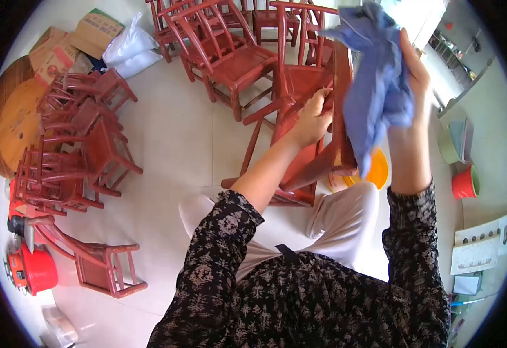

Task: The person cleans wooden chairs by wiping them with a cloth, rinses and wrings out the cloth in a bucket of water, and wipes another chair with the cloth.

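Note:
A red wooden chair is tipped in front of my knees, with part of its frame raised toward me. My left hand grips a part of it, fingers curled; exactly which piece they hold is partly hidden. In my right hand hangs a crumpled blue cloth, close against the chair's right edge and slightly blurred. Some of that hand's fingers are behind the cloth. Below the raised frame, a yellow basin stands on the floor beside my knee.
Several red chairs stand ahead, and more small chairs cluster at left before a round wooden tabletop. A single chair lies nearer. Cardboard boxes, white bags, a red bucket and a red pot line the walls.

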### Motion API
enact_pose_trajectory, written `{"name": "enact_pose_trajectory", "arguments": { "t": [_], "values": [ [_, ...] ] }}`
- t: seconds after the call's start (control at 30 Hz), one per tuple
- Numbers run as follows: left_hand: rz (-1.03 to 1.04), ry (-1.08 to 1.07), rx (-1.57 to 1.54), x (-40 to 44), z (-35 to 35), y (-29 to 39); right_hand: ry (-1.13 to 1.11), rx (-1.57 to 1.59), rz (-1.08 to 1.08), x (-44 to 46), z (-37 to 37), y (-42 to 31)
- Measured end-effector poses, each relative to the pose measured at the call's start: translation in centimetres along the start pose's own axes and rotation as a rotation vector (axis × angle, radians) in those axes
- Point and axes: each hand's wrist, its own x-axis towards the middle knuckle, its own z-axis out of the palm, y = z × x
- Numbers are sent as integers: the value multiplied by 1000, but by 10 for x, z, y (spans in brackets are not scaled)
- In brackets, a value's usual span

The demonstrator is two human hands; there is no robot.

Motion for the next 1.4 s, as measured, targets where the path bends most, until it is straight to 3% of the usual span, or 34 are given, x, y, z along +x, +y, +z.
{"name": "enact_pose_trajectory", "arguments": {
  "t": [0.03,0.1,0.13,0.17,0.23,0.27,0.33,0.37,0.43,0.5,0.57,0.63,0.7,0.77,0.83,0.93,0.97,1.0,1.07,1.17,1.23,1.27,1.3,1.37,1.4],
  "values": [
    [-36,22,-89,-1,4,8,-35,-72,-3,14,-17,8],
    [561,263,360,0,3,14,73,-209,-179,31,0,36],
    [-148,2,-104,-4,4,22,88,-579,-232,36,-9,46],
    [-190,-41,-240,-5,4,9,76,-1199,-375,32,-19,51],
    [-224,46,-535,-12,7,24,37,-1037,-84,28,-24,57],
    [-224,47,-535,-12,5,30,36,-1037,-83,28,-24,57],
    [88,117,-705,-12,1,45,-19,-1163,20,28,-25,53],
    [84,117,-708,-13,-4,54,-17,-1165,24,28,-23,49],
    [-9,29,-1262,-16,-18,74,-210,-1280,110,23,-17,42],
    [-77,39,-1290,-7,-20,72,-246,-1200,149,22,-22,42],
    [-103,140,-1131,6,-24,80,-325,-1339,-70,20,-27,40],
    [-95,322,-1057,19,-37,75,-265,-1234,-3,17,-26,42],
    [-34,327,-713,10,-67,69,-13,-1353,-266,14,-30,46],
    [-125,363,-346,-7,-93,51,123,-1417,-201,6,-38,38],
    [-231,324,-264,-35,-103,19,378,-1342,-25,-3,-42,29],
    [-607,105,-189,-77,-95,-37,324,-967,-1,-11,-53,24],
    [-534,23,-147,-90,-83,-68,272,-766,67,-15,-54,19],
    [-459,-59,-103,-104,-68,-100,127,-936,10,-15,-66,20],
    [39,77,692,-129,-34,-132,98,-995,-8,-17,-68,14],
    [-148,104,675,-131,-17,-118,114,-955,-24,-26,-73,13],
    [-66,117,687,-126,-17,-122,81,-1017,-34,-33,-77,4],
    [-248,158,341,-124,-21,-126,3,-1032,-162,-35,-83,7],
    [-423,197,-9,-120,-22,-132,7,-1028,-158,-38,-85,4],
    [-305,196,51,-104,-21,-149,84,-1086,-102,-41,-87,-2],
    [-172,132,269,-93,-22,-148,23,-1066,-264,-42,-92,3]
  ]
}}
